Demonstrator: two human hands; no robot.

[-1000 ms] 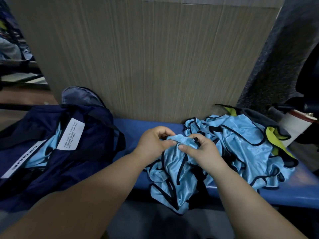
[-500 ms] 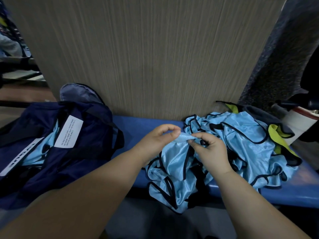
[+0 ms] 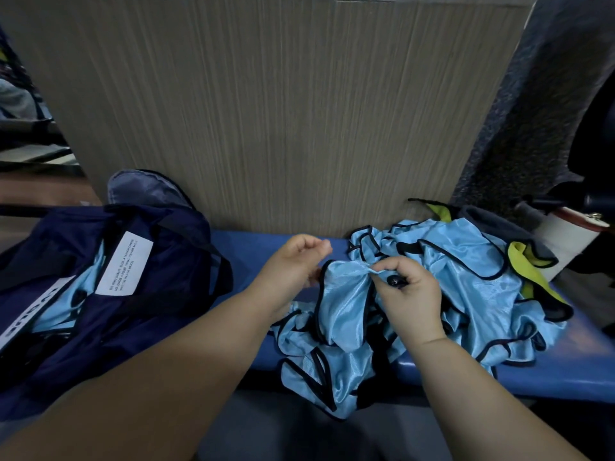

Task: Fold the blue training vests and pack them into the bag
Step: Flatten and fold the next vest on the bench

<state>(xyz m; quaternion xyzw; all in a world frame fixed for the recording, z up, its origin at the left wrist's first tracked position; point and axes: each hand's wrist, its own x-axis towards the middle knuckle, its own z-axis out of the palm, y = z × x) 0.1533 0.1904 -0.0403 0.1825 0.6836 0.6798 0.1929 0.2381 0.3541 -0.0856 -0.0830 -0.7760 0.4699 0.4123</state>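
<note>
The right hand (image 3: pixel 407 296) pinches a bunched edge of one blue vest (image 3: pixel 342 314) between thumb and fingertips, lifting it clear of the heap, likely to find a shoulder or hem to start a fold. A small dark object is tucked in that same grip; what it is cannot be told. The left hand (image 3: pixel 293 264) hovers just beside the raised fabric, fingers loosely curled and holding nothing, placed to take the opposite edge.

The vest is thin, glossy and slippery-looking, edged with black binding, and part of it spills over the front of the blue surface (image 3: pixel 565 371). The pile of vests (image 3: pixel 466 281) lies crumpled to the right, with a yellow-green one (image 3: pixel 522 261) mixed in. The navy bag (image 3: pixel 159 294) sits open at the left, soft and slumped, light blue fabric already showing inside beside a white label (image 3: pixel 124 264).
</note>
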